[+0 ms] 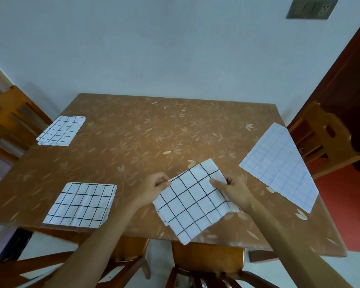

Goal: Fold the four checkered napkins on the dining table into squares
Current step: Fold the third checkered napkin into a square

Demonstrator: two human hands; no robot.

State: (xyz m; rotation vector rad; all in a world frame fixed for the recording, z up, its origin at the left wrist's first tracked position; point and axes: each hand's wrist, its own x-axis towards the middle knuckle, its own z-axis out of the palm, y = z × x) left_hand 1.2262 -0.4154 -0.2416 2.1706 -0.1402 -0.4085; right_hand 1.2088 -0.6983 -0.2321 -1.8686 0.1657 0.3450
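Note:
A folded white napkin with a black grid (192,199) lies tilted near the table's front edge, one corner hanging past it. My left hand (154,189) pinches its left corner. My right hand (232,191) grips its right edge with the fingers on top. Two other folded checkered napkins rest on the table: one at the front left (81,205) and one at the far left (61,130). A larger napkin (280,168), laid flat and showing its pale side, sits at the right edge.
The brown table (154,132) has a leaf pattern. Wooden chairs stand at the left (6,119), the right (322,138) and under the front edge (206,260). A pale wall lies behind, a dark door at the right.

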